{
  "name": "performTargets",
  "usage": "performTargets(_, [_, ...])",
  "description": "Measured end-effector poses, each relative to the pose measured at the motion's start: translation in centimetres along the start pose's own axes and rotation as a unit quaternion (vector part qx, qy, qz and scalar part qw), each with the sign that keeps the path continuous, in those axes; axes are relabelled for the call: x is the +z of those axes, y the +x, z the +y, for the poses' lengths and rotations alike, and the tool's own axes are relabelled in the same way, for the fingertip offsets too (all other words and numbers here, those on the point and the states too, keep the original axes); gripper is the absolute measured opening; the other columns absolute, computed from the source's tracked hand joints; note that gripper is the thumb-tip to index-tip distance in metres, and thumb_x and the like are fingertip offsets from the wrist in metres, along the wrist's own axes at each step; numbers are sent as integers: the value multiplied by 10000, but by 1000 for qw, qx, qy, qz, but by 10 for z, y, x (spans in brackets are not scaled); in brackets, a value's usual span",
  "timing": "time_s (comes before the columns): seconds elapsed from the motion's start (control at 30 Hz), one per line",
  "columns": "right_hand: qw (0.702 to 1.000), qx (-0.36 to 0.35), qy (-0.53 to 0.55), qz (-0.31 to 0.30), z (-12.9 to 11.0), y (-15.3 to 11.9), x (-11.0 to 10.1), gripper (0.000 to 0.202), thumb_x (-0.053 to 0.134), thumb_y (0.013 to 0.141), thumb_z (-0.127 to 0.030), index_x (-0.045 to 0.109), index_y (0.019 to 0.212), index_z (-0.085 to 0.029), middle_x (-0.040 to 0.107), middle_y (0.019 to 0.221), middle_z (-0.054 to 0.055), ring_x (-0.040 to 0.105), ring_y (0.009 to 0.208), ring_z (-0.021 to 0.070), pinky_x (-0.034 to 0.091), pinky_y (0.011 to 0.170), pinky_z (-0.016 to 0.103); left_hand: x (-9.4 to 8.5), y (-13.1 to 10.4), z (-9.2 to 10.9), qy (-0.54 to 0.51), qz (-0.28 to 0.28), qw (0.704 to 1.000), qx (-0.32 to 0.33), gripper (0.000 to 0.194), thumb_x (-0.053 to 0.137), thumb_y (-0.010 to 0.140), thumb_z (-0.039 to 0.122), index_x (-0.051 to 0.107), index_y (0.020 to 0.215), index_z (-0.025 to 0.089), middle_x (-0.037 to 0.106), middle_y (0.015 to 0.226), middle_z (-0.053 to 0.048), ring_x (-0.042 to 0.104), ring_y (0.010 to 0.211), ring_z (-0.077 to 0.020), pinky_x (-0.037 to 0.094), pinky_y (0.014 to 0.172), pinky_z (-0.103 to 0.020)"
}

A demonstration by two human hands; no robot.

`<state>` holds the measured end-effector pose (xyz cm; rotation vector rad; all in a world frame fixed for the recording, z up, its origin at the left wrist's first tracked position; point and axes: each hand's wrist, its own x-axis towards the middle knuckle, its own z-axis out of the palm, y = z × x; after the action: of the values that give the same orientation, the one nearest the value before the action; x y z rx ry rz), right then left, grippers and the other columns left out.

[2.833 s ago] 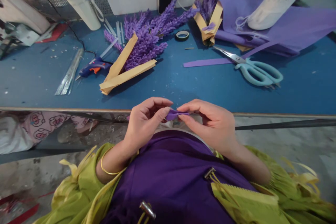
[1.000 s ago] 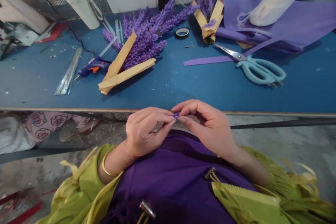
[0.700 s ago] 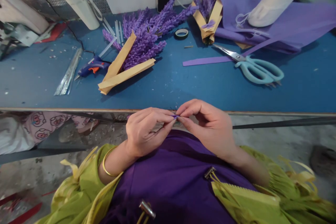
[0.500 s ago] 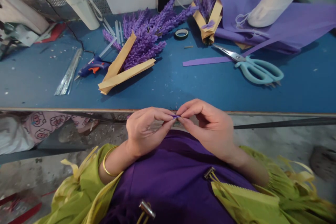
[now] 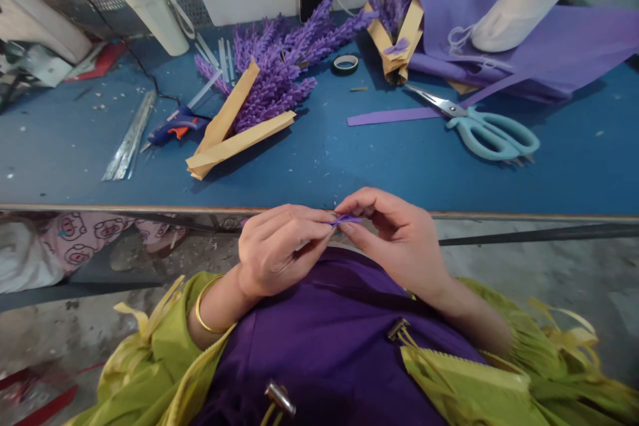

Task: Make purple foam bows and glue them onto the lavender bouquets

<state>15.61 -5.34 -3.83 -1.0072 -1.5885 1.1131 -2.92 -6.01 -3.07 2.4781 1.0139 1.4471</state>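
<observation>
A: Where was the purple strip (image 5: 346,219), and which way did it point?

B: Pinched btwn both my hands, just in front of the table edge (image 5: 124,208). Long axis ran approx 9-to-3 o'clock, free tip toward 3. My left hand (image 5: 275,249) was closed on its 9 o'clock end w/ thumb & fingertips; right hand (image 5: 394,236) nipped it from the 3 o'clock side.

A: Diff vs a moment before?

B: More of it showed: earlier just a speck btwn fingertips. Scissors (image 5: 482,126) at 1 o'clock, glue gun (image 5: 174,126) at 10, unmoved.
</observation>
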Motion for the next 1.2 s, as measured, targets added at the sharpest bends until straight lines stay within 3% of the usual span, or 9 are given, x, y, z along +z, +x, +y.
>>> performTargets(0.2, [1000, 17, -12, -7, -1, 1, 1, 44, 664, 847, -201, 651, 804, -206, 680, 761, -2, 624, 706, 134, 520, 663, 274, 4, -5, 1, -10, 14, 999, -34, 117, 726, 811, 93, 674, 831, 195, 794, 824, -23, 760, 738, -147, 616, 705, -230])
performTargets(0.3, [1000, 16, -12, -14, 0, 1, 1, 56, 641, 843, -175, 648, 797, -207, 668, 752, -9, 612, 688, 124, 504, 636, 259, 8, -8, 2, -90, 33, 983, -154, 89, 745, 804, 129, 686, 788, 193, 787, 806, -29, 750, 722, -154, 617, 701, -250])
performTargets(0.4, [1000, 15, -16, -10, 0, 1, 1, 70, 633, 837, -162, 650, 788, -210, 658, 736, -18, 602, 666, 116, 488, 613, 250, 10, -12, 0, -243, 23, 918, -313, 92, 777, 801, 213, 695, 798, 172, 775, 805, -56, 744, 736, -173, 623, 720, -280])
performTargets(0.47, [1000, 20, -21, -3, 0, 0, 0, 78, 634, 832, -152, 647, 789, -216, 660, 736, -22, 600, 657, 114, 484, 608, 250, 8, -13, -3, -352, 19, 861, -366, 185, 774, 819, 294, 696, 934, 172, 780, 870, -73, 748, 776, -186, 626, 735, -298])
performTargets(0.53, [999, 14, -31, 7, 0, 0, 0, 89, 636, 831, -142, 643, 802, -227, 664, 754, -22, 604, 671, 119, 487, 626, 258, 6, -14, -6, -418, 30, 818, -393, 272, 729, 863, 368, 674, 1056, 185, 780, 929, -81, 748, 790, -186, 623, 720, -298])
performTargets(0.6, [999, -7, -50, 16, 1, 0, -1, 105, 637, 833, -135, 639, 820, -239, 668, 779, -16, 611, 702, 135, 493, 661, 280, 5, -14, -9, -438, 30, 797, -415, 278, 691, 887, 407, 681, 1055, 187, 772, 909, -73, 736, 766, -175, 613, 687, -283])
performTargets(0.83, [986, -99, -131, -2, 2, 4, -3, 158, 629, 834, -94, 608, 862, -248, 659, 825, -16, 612, 749, 141, 484, 696, 290, 6, -7, -9, -451, -33, 758, -470, 197, 751, 818, 364, 743, 834, 168, 726, 741, -38, 664, 648, -146, 562, 618, -257])
performTargets(1.2, [972, -162, -161, -62, 9, 9, -8, 127, 605, 850, -87, 584, 889, -206, 639, 843, -9, 592, 754, 114, 465, 693, 254, 5, 5, -8, -447, -81, 704, -546, 149, 773, 786, 277, 728, 741, 142, 718, 659, -8, 637, 610, -91, 510, 641, -193])
